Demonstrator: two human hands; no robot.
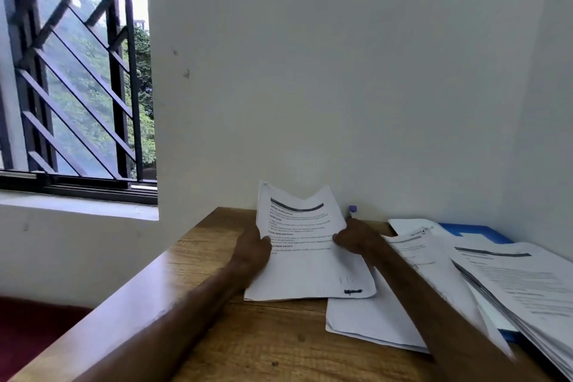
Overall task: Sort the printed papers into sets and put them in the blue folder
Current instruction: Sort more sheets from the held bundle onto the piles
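Observation:
A thin set of printed papers point(305, 260) stands tilted up from the wooden table point(263, 341), its top edge bent. My left hand point(252, 246) grips its left edge and my right hand point(356, 237) grips its right edge. Another sheet point(369, 316) lies flat under my right forearm. More printed pages point(424, 254) spread to the right, and a thick stack point(533, 291) sits at the far right. The blue folder point(474, 231) lies under those pages, with only a corner by the wall and a strip at the table's edge showing.
A small purple-capped object point(353, 211) stands against the white wall behind the papers. A barred window point(74, 71) is at the left above a sill. The table's left edge drops to a dark red floor point(28, 338).

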